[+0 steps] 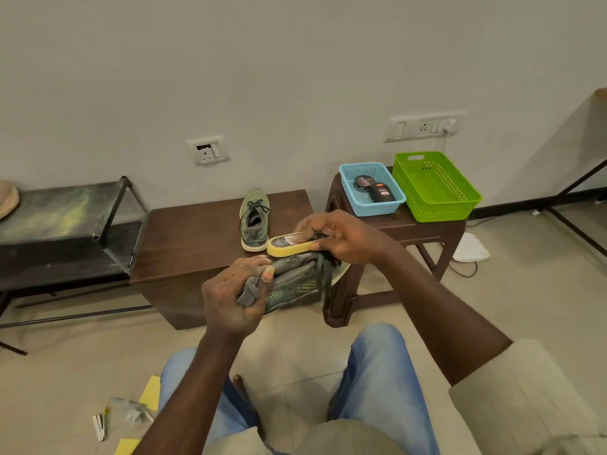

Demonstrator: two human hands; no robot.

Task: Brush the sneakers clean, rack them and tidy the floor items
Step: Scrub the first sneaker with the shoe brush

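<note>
The person is sitting on a seat and is looking down at both hands above the knees. The left hand (233,297) is gripping the heel end of a grey-green sneaker (295,277), with fingers and thumb curled around it, and is holding it in the air in front of the low brown counter (190,238). The sneaker is lying on its side with the dark laces hanging down. The right hand (341,238) is holding a yellow shoe brush (285,246), with the fingers closed over its top, and the brush is lying on the upper part of the held sneaker.

The second sneaker (254,221) of the same colour is standing upright on the counter, with the toe pointing to the wall. Left of the counter a black metal shoe rack (59,211) is standing by the wall.

Right of the counter a dark brown plastic stool (423,224) is carrying a blue basket (377,208) and a green basket (440,205), which are standing just beside each other. In the blue basket a round polish tin (364,182) and a black bottle (382,192) are lying.

On the tiled floor at the lower left, yellow paper sheets (151,392), a clear plastic bag (131,410) and a small white object (99,426) are lying near each other.
</note>
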